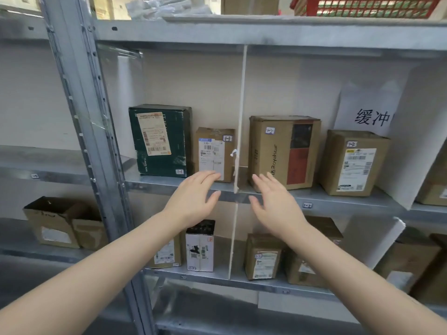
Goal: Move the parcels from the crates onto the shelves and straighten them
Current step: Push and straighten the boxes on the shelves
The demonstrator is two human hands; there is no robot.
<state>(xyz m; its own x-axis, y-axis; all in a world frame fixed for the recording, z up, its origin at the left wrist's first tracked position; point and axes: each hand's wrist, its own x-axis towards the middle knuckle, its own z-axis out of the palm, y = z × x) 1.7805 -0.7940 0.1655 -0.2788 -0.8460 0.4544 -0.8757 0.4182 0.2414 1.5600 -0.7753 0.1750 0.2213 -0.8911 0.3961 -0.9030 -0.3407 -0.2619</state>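
On the middle metal shelf [338, 198] stand a dark green box [160, 141], a small brown parcel [215, 151], a tall Royalstar carton [284, 151] and a brown box [354, 163]. My left hand [193, 199] reaches forward with straight fingers, its tips at the lower front of the small brown parcel. My right hand [275, 204] is stretched out with straight fingers, its tips at the lower left corner of the Royalstar carton. Neither hand holds anything.
A thin white divider [240, 117] splits the shelf between the two hands. The lower shelf [217, 278] carries several small parcels. A grey upright post [79, 93] stands at the left, a red crate [367, 6] on top, and a white sign [367, 107] at the right.
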